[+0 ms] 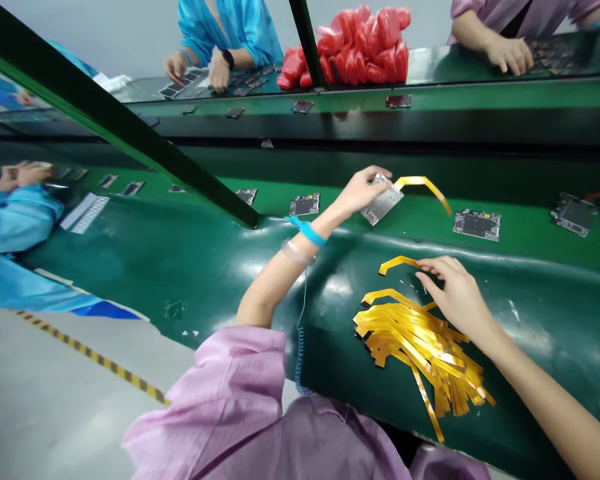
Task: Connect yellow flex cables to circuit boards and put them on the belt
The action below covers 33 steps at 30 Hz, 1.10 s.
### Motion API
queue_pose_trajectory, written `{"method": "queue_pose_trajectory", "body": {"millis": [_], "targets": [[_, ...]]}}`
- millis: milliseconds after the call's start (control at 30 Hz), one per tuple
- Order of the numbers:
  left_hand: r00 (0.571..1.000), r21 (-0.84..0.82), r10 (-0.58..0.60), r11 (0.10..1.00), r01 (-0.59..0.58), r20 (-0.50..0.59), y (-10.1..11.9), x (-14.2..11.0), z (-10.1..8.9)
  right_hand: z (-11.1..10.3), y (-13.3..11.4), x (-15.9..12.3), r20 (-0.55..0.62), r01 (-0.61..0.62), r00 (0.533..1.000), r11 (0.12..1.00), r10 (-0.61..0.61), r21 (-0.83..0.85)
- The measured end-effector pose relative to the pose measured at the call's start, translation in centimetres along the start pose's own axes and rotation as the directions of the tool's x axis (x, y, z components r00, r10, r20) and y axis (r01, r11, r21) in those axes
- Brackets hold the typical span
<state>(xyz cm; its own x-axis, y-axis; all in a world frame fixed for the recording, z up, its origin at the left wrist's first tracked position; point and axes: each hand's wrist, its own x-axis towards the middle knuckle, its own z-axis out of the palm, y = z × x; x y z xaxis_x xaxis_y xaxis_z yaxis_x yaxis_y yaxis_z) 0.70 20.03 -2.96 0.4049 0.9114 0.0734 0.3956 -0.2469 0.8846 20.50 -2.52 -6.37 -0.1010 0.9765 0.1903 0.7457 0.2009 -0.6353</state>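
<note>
My left hand [364, 192] is closed on the edge of a silvery circuit board [381, 203], tilted above the green conveyor belt. An orange flex cable [423, 181] sticks out from that board's right side and bends downward. Fingers pinched together, my right hand [453, 287] grips one end of another orange flex cable [399, 263] just over the green mat. Below it lies a heap of loose orange flex cables [425, 353]. A blue wrist strap [310, 232] with a coiled cord is round my left wrist.
Circuit boards lie along the belt, one [305, 204] left of my hand and another [477, 225] to the right. A green post [180, 167] slants across the left. Red bags [360, 43] are piled beyond. Co-workers' hands [510, 53] are at the far bench and the left.
</note>
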Motion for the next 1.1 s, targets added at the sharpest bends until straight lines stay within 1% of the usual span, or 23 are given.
{"method": "queue_pose_trajectory", "body": {"millis": [67, 100, 167, 233, 367, 433, 500, 567, 633, 667, 733, 800, 900, 967, 1033, 1100], "targets": [[0.988, 0.149, -0.039, 0.987, 0.062, -0.152, -2.6, 3.0, -0.9, 1.3, 0.0, 2.2, 0.008, 0.051, 0.999, 0.999, -0.051, -0.01], [0.977, 0.234, -0.036, 0.968, 0.087, -0.211, -3.8, 3.8, -1.6, 1.8, 0.1, 3.2, 0.018, 0.069, 0.997, 0.997, -0.069, -0.013], [0.961, 0.35, -0.023, 0.929, 0.122, -0.275, -6.0, 3.8, -3.7, 2.7, 0.6, 4.9, 0.04, 0.089, 0.995, 0.996, -0.088, -0.015], [0.961, 0.4, -0.022, 0.906, 0.136, -0.277, -7.8, 2.4, -6.4, 3.1, 1.4, 6.3, 0.035, 0.072, 0.997, 0.997, -0.072, -0.016], [0.96, 0.475, -0.062, 0.859, 0.191, -0.274, -10.6, -1.4, -12.2, 2.9, 3.4, 8.3, -0.03, -0.031, 0.999, 0.999, 0.032, 0.016], [0.959, 0.508, -0.088, 0.834, 0.218, -0.268, -11.6, -2.8, -14.4, 2.6, 4.1, 9.2, -0.02, -0.078, 0.997, 0.993, 0.08, 0.084], [0.965, 0.533, -0.102, 0.817, 0.219, -0.24, -12.2, -3.7, -15.5, 2.2, 4.3, 9.8, -0.034, -0.124, 0.991, 0.978, 0.132, 0.168], [0.978, 0.55, -0.106, 0.813, 0.189, -0.179, -12.5, -4.2, -15.6, 1.9, 4.0, 9.8, -0.107, -0.165, 0.974, 0.952, 0.198, 0.258], [0.991, 0.556, -0.108, 0.82, 0.137, -0.084, -12.4, -4.3, -15.0, 1.4, 3.2, 9.1, -0.175, -0.185, 0.95, 0.915, 0.26, 0.36], [0.993, 0.552, -0.111, 0.827, 0.11, -0.031, -12.3, -4.2, -14.5, 1.2, 2.7, 8.6, -0.183, -0.186, 0.942, 0.892, 0.281, 0.412], [0.991, 0.537, -0.12, 0.84, 0.072, 0.056, -11.9, -3.8, -13.5, 0.5, 1.5, 7.1, -0.15, -0.189, 0.942, 0.844, 0.3, 0.502], [0.987, 0.529, -0.129, 0.846, 0.06, 0.095, -11.2, -3.2, -12.8, -0.3, 0.3, 5.3, -0.093, -0.206, 0.948, 0.806, 0.306, 0.554], [0.988, 0.536, -0.131, 0.842, 0.066, 0.083, -9.6, -2.5, -12.3, -1.6, -1.5, 2.7, -0.033, -0.249, 0.943, 0.77, 0.33, 0.588], [0.992, 0.532, -0.109, 0.844, 0.062, 0.058, -8.0, -2.7, -11.9, -2.5, -2.8, 1.2, 0.002, -0.277, 0.939, 0.75, 0.345, 0.601], [0.997, 0.52, -0.069, 0.853, 0.044, 0.029, -5.8, -3.7, -11.0, -3.2, -4.2, -0.2, 0.077, -0.317, 0.935, 0.722, 0.346, 0.614], [1.0, 0.458, -0.019, 0.889, 0.013, 0.008, -3.0, -5.9, -9.2, -3.7, -5.6, -1.4, 0.156, -0.365, 0.925, 0.701, 0.346, 0.612]]}}
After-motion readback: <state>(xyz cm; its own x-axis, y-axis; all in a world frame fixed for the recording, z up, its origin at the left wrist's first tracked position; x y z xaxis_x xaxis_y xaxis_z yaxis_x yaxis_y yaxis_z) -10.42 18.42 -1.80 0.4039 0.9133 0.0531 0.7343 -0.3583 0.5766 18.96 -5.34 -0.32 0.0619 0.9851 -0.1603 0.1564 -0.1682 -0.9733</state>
